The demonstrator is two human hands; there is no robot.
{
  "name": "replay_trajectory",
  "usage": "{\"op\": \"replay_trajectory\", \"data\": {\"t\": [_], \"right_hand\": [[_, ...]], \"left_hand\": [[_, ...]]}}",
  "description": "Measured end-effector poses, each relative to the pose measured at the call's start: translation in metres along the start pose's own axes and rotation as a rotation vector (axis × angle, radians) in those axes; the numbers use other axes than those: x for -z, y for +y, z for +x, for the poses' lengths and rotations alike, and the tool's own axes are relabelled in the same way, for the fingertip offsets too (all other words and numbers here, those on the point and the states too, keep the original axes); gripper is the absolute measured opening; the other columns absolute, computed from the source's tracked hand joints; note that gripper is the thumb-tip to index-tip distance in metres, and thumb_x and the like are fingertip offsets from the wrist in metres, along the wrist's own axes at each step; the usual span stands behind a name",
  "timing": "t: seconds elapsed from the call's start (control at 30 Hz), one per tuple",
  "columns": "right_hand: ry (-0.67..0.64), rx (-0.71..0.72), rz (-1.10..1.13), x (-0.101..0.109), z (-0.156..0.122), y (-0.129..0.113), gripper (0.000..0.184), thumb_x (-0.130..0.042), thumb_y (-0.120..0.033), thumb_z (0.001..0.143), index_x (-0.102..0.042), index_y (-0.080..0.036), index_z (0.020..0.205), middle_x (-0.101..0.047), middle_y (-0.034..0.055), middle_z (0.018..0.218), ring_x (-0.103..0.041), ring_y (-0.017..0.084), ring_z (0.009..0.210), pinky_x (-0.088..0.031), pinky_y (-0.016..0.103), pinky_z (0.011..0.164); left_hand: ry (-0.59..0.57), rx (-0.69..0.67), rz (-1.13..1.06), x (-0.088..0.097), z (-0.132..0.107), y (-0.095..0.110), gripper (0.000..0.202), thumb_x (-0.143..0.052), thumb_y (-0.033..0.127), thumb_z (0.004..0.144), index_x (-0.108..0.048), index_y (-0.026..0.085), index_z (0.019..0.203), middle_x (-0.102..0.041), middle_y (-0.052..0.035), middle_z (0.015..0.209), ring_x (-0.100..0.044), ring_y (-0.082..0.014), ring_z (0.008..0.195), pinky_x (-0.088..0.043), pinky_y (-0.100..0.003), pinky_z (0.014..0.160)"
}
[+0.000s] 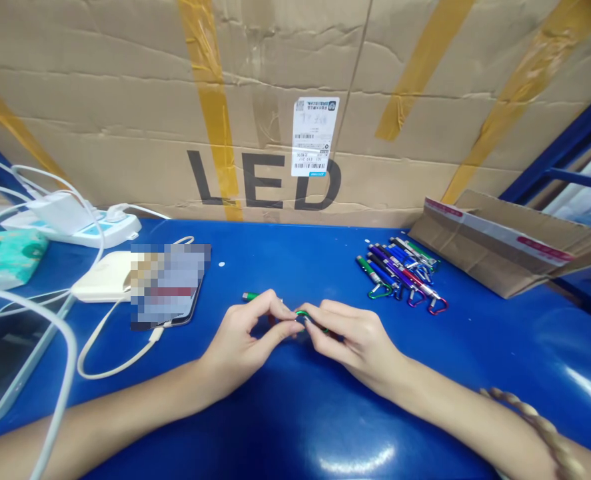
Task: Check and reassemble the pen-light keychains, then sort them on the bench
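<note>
Seemingly a small workshop or packing corner.
A blue desk [295,433] faces a huge taped carton [140,120] printed "LED", bearing a shipping label [315,137]; small pen-like tubes [398,268] with clips lie heaped beside an open cardboard box [480,250], a power strip [118,232] opposite.

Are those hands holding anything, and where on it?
Yes: the right hand holds a green clip by its loop. The left hand is right beside it; its own hold is unclear.
</note>
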State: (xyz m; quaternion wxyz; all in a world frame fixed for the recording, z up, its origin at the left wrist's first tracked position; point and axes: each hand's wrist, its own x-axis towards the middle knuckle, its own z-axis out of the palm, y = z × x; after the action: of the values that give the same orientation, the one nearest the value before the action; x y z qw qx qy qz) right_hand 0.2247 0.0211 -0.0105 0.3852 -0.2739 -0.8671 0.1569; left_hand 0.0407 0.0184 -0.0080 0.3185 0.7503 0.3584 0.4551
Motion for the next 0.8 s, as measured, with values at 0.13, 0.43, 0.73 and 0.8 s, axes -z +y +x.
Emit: {"op": "replay_trajectory", "data": {"t": [0.13, 0.43, 0.73, 0.8], "right_hand": [[0.022, -0.016, -0.009, -0.0001, 0.0001, 0.0009, 0.023, -0.044, -0.021, 0.09, -0.064, -0.011, 0.084, -0.043, -0.0018, 0.059, -0.039, 0.007, 0.053, -0.036, 0.019, 0.049], [0.065, 0.009, -0.077, 0.0001, 0.0015, -0.0016, 0.027, -0.041, -0.024, 0.091, -0.063, -0.012, 0.08, -0.054, 0.0012, 0.063, -0.046, 0.008, 0.055, -0.041, 0.018, 0.053], [0.089, 0.044, -0.099, -0.0036, 0.0001, -0.0001, 0.023, -0.043, -0.021, 0.091, -0.062, -0.011, 0.084, -0.053, 0.0007, 0.063, -0.045, 0.008, 0.056, -0.041, 0.018, 0.054], [0.087, 0.039, -0.095, -0.0039, 0.0004, 0.0002, 0.022, -0.043, -0.021, 0.091, -0.062, -0.012, 0.084, -0.053, 0.0005, 0.064, -0.046, 0.008, 0.057, -0.042, 0.018, 0.055]], "left_hand": [[0.021, 0.024, 0.012, -0.0006, 0.0003, -0.0002, 0.013, -0.066, 0.02, 0.073, -0.055, 0.018, 0.066, -0.062, 0.004, 0.062, -0.06, -0.0083, 0.06, -0.047, -0.015, 0.058], [-0.027, -0.014, 0.054, -0.0013, -0.0001, 0.0022, 0.015, -0.068, 0.022, 0.071, -0.054, 0.018, 0.065, -0.062, 0.0027, 0.062, -0.061, -0.0097, 0.059, -0.05, -0.017, 0.06], [-0.056, -0.048, 0.157, -0.0026, -0.0005, 0.0031, 0.019, -0.061, 0.022, 0.076, -0.049, 0.018, 0.061, -0.06, 0.0028, 0.06, -0.055, -0.0084, 0.056, -0.045, -0.017, 0.056], [-0.062, -0.041, 0.163, -0.003, -0.0003, 0.0029, 0.019, -0.06, 0.021, 0.076, -0.048, 0.018, 0.061, -0.058, 0.0034, 0.059, -0.054, -0.008, 0.055, -0.044, -0.016, 0.055]]}}
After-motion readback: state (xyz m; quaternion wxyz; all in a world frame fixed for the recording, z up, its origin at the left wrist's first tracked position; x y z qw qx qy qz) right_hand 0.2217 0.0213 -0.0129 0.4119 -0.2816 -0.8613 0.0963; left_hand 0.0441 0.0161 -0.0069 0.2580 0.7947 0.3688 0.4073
